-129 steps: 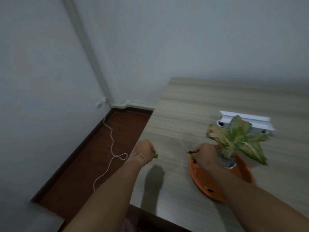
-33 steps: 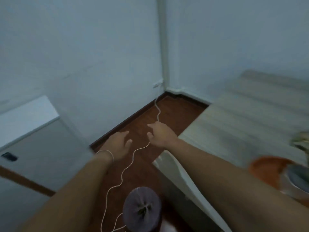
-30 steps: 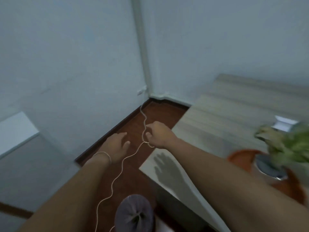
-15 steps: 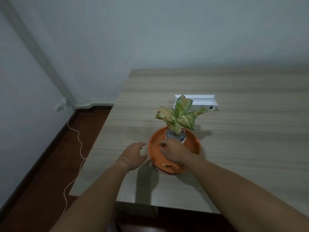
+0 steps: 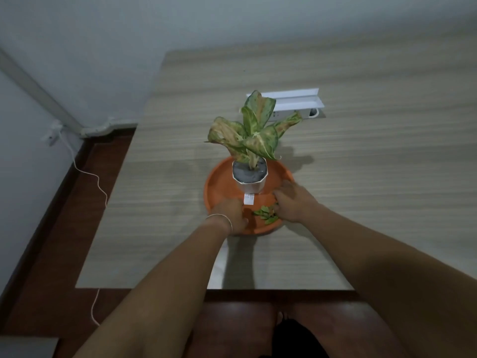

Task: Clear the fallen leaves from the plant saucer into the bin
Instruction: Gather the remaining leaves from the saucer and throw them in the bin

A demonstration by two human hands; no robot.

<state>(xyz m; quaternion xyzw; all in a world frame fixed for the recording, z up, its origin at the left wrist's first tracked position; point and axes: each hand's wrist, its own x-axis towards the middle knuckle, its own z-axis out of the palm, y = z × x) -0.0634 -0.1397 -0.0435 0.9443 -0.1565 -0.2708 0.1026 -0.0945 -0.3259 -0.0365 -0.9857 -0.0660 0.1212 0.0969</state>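
Observation:
An orange saucer [image 5: 219, 182] sits on the wooden table [image 5: 160, 202], with a white pot [image 5: 249, 186] holding a variegated plant [image 5: 247, 133] in it. A small heap of green fallen leaves [image 5: 265, 214] lies in the saucer's near part. My left hand [image 5: 231, 211] is inside the near rim, left of the heap, with its fingers curled downward and its grasp hidden. My right hand [image 5: 294, 202] rests on the right of the heap, fingers spread and touching the leaves. No bin is in view.
A white power strip [image 5: 286, 103] lies on the table behind the plant. A white cable [image 5: 87, 174] runs from a wall socket [image 5: 51, 134] across the brown floor on the left. The table's front edge [image 5: 206, 289] is close to me.
The view swung from the floor on the left back to the table. Both hands came from beside the table into the saucer and now flank the leaf heap.

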